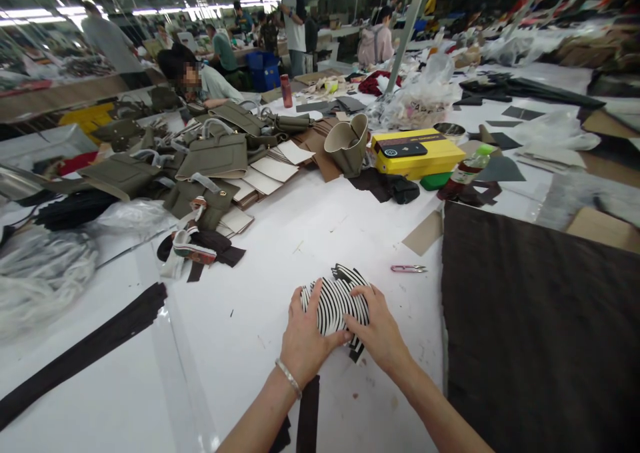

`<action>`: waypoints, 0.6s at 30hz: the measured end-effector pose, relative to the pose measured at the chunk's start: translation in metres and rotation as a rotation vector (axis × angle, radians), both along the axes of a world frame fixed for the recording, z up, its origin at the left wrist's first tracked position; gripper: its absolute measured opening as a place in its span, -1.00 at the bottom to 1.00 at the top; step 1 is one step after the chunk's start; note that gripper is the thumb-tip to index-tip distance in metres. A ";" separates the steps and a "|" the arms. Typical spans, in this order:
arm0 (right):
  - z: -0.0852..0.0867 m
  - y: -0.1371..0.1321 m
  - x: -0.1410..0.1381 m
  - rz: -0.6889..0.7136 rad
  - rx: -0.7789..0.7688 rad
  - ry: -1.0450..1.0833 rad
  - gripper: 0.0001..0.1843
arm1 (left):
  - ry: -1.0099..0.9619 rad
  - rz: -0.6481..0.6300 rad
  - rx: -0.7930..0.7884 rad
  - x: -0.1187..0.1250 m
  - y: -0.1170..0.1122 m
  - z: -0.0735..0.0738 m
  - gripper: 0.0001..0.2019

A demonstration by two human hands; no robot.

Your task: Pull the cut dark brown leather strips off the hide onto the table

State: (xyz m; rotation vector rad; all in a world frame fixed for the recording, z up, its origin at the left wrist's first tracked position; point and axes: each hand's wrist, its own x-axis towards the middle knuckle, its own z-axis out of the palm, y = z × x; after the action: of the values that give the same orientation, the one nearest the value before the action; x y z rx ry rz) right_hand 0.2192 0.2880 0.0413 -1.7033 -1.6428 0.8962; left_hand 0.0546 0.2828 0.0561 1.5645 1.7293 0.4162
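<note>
A stack of black-and-white striped strips, fanned at its upper and lower ends, lies on the white tabletop between my two hands. My left hand grips its left side, with the thumb across the near edge. On the right side my right hand presses with curled fingers and thumb. A bracelet circles my left wrist. Small thread snips with a pink handle lie to the right, beyond my right hand. Under my left forearm a dark strip runs toward the table's near side.
A large dark sheet covers the right. Olive handbags and pale panels are piled at the back left. A yellow box bears a phone, near a bottle. Co-workers are in the background.
</note>
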 end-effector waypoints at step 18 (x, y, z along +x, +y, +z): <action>0.001 0.004 -0.013 -0.115 -0.011 -0.012 -0.56 | -0.136 -0.071 0.033 -0.015 0.003 -0.007 -0.18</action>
State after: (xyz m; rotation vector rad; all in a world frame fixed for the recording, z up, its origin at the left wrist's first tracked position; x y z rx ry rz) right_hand 0.2065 0.2920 0.0423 -1.7944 -1.5329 0.8428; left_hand 0.0399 0.2853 0.0487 1.5783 1.5659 0.5059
